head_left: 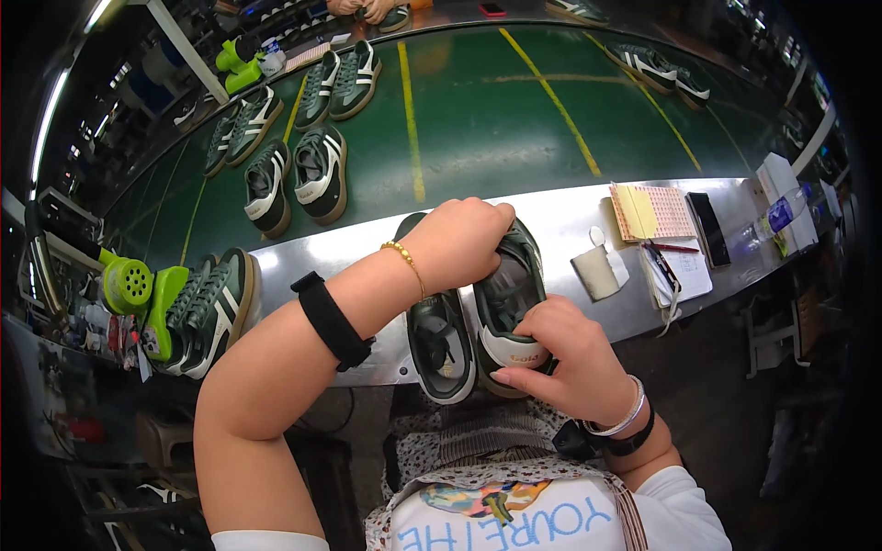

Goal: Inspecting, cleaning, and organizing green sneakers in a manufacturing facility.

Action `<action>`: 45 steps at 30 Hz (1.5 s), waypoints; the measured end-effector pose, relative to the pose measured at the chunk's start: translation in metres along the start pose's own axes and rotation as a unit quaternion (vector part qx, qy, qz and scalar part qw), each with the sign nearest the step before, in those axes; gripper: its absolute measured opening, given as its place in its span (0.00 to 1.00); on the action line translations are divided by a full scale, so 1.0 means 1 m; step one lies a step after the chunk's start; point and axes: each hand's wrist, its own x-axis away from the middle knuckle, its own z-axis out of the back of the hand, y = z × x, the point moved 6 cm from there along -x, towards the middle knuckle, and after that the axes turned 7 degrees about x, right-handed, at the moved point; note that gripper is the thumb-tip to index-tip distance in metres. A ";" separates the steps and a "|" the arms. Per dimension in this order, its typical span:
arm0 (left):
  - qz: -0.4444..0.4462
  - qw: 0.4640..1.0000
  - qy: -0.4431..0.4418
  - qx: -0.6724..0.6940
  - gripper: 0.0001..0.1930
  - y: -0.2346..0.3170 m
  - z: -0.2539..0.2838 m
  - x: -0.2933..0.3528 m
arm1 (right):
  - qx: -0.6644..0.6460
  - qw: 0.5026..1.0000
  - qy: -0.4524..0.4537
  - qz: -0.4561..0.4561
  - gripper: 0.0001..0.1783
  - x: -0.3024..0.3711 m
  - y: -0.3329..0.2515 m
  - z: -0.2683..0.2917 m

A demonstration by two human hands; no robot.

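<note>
A pair of dark green sneakers with white heel patches stands on the metal ledge in front of me, heels toward me. My left hand (455, 243) reaches across the left sneaker (441, 344), its fingers curled against the lace area of the right sneaker (511, 292) and hiding its front. Around the heel of that same right sneaker my right hand (571, 354) is closed, thumb on the back and fingers at the collar. The left sneaker lies beside it, its middle covered by my left wrist.
Beyond the ledge runs a green conveyor belt (478, 119) with yellow lines and several pairs of sneakers (319, 174). More sneakers (216, 308) and a lime-green tool (161, 303) sit left. At right are a sponge-like block (595, 275), notebook (684, 275), phone (707, 228) and bottle (781, 213).
</note>
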 end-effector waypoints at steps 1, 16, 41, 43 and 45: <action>-0.003 1.000 0.000 0.015 0.16 -0.003 0.004 -0.001 | 0.002 1.000 0.000 0.001 0.19 -0.001 -0.002 0.000; 0.042 0.985 -0.037 0.163 0.10 -0.043 0.017 0.010 | -0.006 1.000 0.010 0.023 0.19 -0.011 -0.008 -0.009; 0.729 0.665 0.091 -0.131 0.25 -0.279 0.050 0.472 | -0.245 0.852 -0.454 0.093 0.41 0.018 -0.041 -0.183; 0.683 0.722 0.060 -0.093 0.22 -0.276 0.049 0.455 | -0.199 0.925 -0.316 0.068 0.46 0.012 -0.037 -0.171; 0.640 0.760 0.087 -0.078 0.21 -0.256 0.041 0.415 | -0.252 0.919 -0.294 -0.071 0.48 0.017 -0.003 -0.166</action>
